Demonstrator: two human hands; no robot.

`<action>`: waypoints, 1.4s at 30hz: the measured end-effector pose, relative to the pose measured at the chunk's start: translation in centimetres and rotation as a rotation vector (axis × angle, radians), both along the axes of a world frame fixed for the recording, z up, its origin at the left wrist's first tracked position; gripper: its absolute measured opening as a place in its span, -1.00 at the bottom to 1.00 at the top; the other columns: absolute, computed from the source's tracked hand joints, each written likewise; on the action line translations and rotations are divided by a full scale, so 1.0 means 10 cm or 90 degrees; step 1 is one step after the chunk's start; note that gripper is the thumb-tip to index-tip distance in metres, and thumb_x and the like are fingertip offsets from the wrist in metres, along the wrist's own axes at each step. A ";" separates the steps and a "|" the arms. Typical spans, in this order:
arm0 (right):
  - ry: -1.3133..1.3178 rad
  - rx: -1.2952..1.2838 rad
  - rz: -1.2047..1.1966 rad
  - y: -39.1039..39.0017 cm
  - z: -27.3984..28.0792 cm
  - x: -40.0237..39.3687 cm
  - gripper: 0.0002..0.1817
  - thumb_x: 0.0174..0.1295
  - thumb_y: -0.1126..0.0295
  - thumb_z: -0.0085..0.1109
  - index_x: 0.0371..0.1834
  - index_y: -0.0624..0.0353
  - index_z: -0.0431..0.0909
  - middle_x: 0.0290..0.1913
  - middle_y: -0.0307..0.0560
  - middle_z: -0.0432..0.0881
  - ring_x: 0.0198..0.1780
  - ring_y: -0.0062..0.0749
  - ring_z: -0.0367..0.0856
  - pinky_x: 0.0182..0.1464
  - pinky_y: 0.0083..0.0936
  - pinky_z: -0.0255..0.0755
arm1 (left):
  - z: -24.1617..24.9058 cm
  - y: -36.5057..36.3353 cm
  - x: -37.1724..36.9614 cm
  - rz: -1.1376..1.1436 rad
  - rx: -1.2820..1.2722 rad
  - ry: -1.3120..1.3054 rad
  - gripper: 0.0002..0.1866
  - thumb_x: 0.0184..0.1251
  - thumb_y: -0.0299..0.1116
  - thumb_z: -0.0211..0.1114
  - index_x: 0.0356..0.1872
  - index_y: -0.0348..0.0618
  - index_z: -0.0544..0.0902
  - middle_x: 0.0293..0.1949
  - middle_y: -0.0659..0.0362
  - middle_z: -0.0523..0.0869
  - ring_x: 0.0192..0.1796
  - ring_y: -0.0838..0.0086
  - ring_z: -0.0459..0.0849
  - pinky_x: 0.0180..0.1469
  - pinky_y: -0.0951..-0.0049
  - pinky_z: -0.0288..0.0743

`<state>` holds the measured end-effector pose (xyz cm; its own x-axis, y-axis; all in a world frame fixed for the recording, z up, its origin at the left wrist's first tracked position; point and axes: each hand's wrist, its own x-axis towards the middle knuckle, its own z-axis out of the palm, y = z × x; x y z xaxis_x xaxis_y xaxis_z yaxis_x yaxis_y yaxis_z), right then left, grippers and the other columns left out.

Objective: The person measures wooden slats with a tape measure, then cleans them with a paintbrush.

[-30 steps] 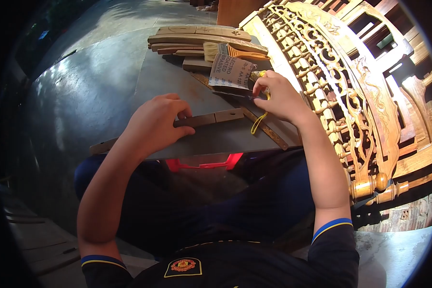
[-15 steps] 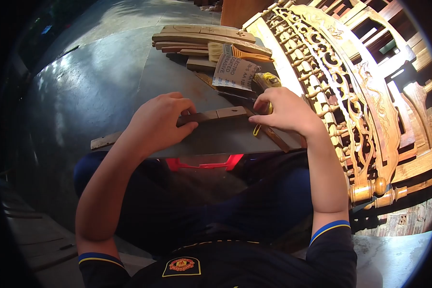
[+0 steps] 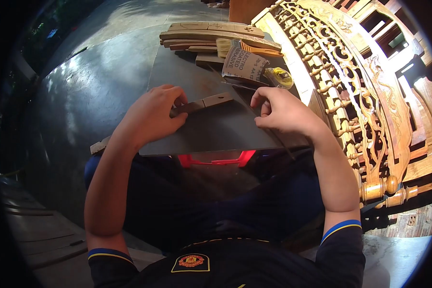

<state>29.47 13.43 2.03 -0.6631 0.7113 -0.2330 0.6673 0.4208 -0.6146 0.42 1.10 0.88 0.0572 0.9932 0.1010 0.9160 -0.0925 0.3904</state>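
Observation:
My left hand (image 3: 158, 113) is closed around a narrow wooden strip (image 3: 218, 99), with thumb and fingers on its two sides. The strip has a small hole near its right end and a line across it; its other end (image 3: 100, 145) shows beyond my left forearm. To the right, my right hand (image 3: 285, 110) is apart from the strip, thumb and forefinger curled together. What they hold, if anything, is hidden. A thin dark stick (image 3: 284, 144) passes beneath that hand. Just beyond it lie a yellow tape measure (image 3: 279, 78) and a printed sandpaper sheet (image 3: 245, 65).
Stacked wooden pieces (image 3: 211, 30) and a paintbrush (image 3: 254, 49) lie at the back of the grey board (image 3: 201, 137). Carved wooden furniture (image 3: 350, 96) stands along the right. A red plastic object (image 3: 218, 159) shows below the board's front edge.
My left hand has shifted the strip leftward relative to the board. My right hand has come away from the strip's end. Yellow bits by its fingers no longer show. The view has turned slightly.

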 end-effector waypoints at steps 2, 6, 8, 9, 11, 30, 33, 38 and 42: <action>0.022 -0.032 -0.005 -0.04 0.07 -0.02 -0.67 0.20 0.47 0.42 0.02 0.31 0.65 -0.40 -0.19 0.69 -0.40 -0.58 0.60 -0.31 -0.50 0.49 | -0.07 0.03 0.08 -0.017 0.041 -0.017 -0.72 0.40 -0.30 0.47 0.01 -0.23 0.77 -0.05 0.00 0.79 0.01 0.09 0.82 0.14 0.15 0.67; 0.085 0.010 -0.023 -0.16 0.18 -0.03 -0.68 0.25 0.45 0.36 0.04 0.35 0.63 -0.40 -0.11 0.72 -0.38 -0.44 0.68 -0.27 -0.41 0.54 | -0.16 0.12 0.15 -0.011 0.057 -0.042 -0.76 0.42 -0.30 0.46 -0.02 -0.21 0.79 -0.06 0.02 0.78 0.00 0.07 0.81 0.11 0.13 0.67; 0.151 0.071 -0.025 -0.26 0.19 -0.06 -0.69 0.28 0.44 0.34 0.04 0.36 0.61 -0.39 -0.03 0.74 -0.37 -0.34 0.73 -0.24 -0.34 0.57 | -0.28 0.19 0.14 -0.005 0.093 -0.056 -0.77 0.42 -0.30 0.45 -0.03 -0.20 0.81 -0.06 0.03 0.78 -0.01 0.07 0.81 0.10 0.13 0.68; 0.194 0.110 -0.021 -0.33 0.16 -0.09 -0.69 0.30 0.44 0.33 0.04 0.36 0.59 -0.39 -0.01 0.74 -0.37 -0.31 0.73 -0.24 -0.32 0.57 | -0.32 0.22 0.15 0.005 0.115 -0.056 -0.77 0.42 -0.29 0.45 -0.04 -0.20 0.81 -0.08 0.03 0.78 -0.02 0.07 0.81 0.09 0.13 0.68; 0.234 0.160 0.001 -0.45 0.11 -0.17 -0.72 0.40 0.44 0.28 0.08 0.32 0.52 -0.36 0.11 0.75 -0.34 -0.14 0.78 -0.21 -0.24 0.60 | -0.40 0.28 0.16 0.023 0.161 -0.054 -0.77 0.41 -0.28 0.46 -0.05 -0.18 0.82 -0.10 0.03 0.77 -0.03 0.06 0.80 0.08 0.12 0.68; -0.145 0.388 0.181 -0.87 -0.07 -0.36 -0.25 0.37 0.46 0.18 0.66 0.43 0.31 -0.45 0.19 0.72 -0.38 0.14 0.79 -0.22 0.01 0.69 | -0.63 0.39 0.11 0.077 0.233 -0.078 -0.69 0.36 -0.16 0.47 -0.12 -0.21 0.74 -0.11 -0.02 0.69 0.07 -0.02 0.74 0.17 0.03 0.64; -0.090 0.447 0.168 -0.59 -0.34 -0.64 -0.26 0.38 0.46 0.16 0.66 0.42 0.32 -0.48 0.22 0.71 -0.39 0.14 0.78 -0.21 0.02 0.68 | -0.63 0.42 0.14 0.062 0.226 -0.086 -0.68 0.36 -0.15 0.47 -0.11 -0.21 0.74 -0.10 -0.03 0.69 0.07 -0.02 0.74 0.17 0.02 0.64; -0.152 0.426 0.196 -0.74 -0.06 -0.45 -0.27 0.41 0.44 0.17 0.66 0.41 0.32 -0.49 0.26 0.68 -0.39 0.21 0.76 -0.19 0.05 0.67 | -0.61 0.42 0.11 0.071 0.219 -0.071 -0.68 0.34 -0.15 0.48 -0.13 -0.22 0.74 -0.12 -0.04 0.69 0.03 -0.04 0.74 0.16 0.03 0.64; -0.127 0.422 0.188 -0.73 -0.05 -0.45 -0.30 0.42 0.43 0.17 0.65 0.39 0.35 -0.52 0.26 0.67 -0.41 0.25 0.74 -0.21 0.09 0.65 | -0.60 0.41 0.11 0.081 0.220 -0.070 -0.68 0.34 -0.16 0.48 -0.13 -0.23 0.75 -0.13 -0.05 0.69 0.01 -0.04 0.75 0.14 0.03 0.64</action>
<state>24.92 6.12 1.54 -0.8377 0.5441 0.0467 0.5420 0.8389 -0.0496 1.55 5.23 -5.13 -0.0943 0.8979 0.4299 0.8830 -0.1240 0.4527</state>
